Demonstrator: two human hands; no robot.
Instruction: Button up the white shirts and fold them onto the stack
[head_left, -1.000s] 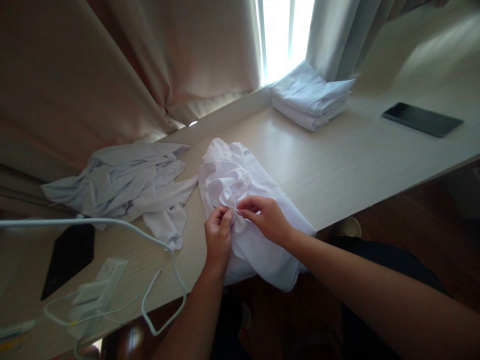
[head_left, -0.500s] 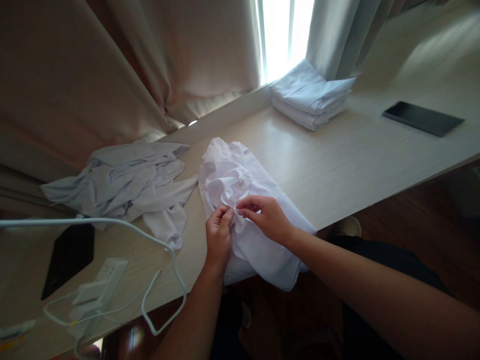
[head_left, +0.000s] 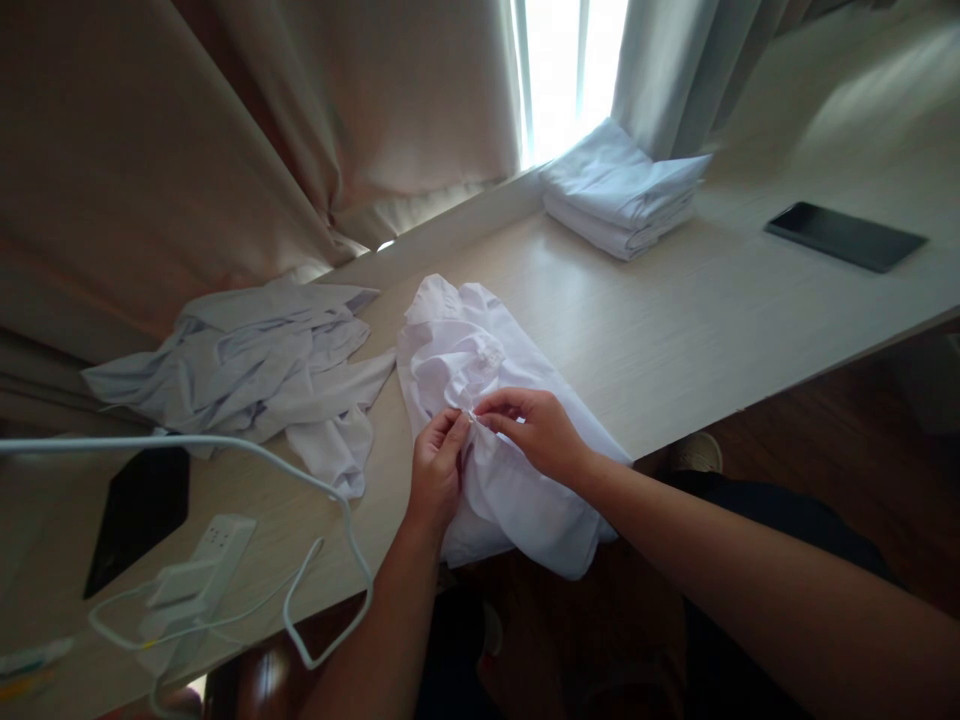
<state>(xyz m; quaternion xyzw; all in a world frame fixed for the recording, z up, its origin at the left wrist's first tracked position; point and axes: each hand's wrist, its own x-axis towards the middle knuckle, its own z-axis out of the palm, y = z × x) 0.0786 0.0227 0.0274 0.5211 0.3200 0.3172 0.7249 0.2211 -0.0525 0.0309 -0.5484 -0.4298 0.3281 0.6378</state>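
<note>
A crumpled white shirt (head_left: 480, 380) lies on the pale wooden table (head_left: 675, 330) and hangs over its near edge. My left hand (head_left: 435, 470) and my right hand (head_left: 536, 432) meet at the shirt's middle. Both pinch the fabric between thumb and fingers at nearly the same spot, fingertips almost touching. Whether a button sits between the fingers is too small to tell.
A heap of unfolded white garments (head_left: 247, 365) lies to the left. A folded white stack (head_left: 622, 195) sits by the window. A black phone (head_left: 844, 237) lies at the right, a dark flat device (head_left: 135, 510) at the left, beside a white power strip (head_left: 199, 580) with cables. Curtains hang behind.
Both hands have stayed on the same spot of the shirt, with only small finger movements. The hanging part of the shirt has shifted up slightly.
</note>
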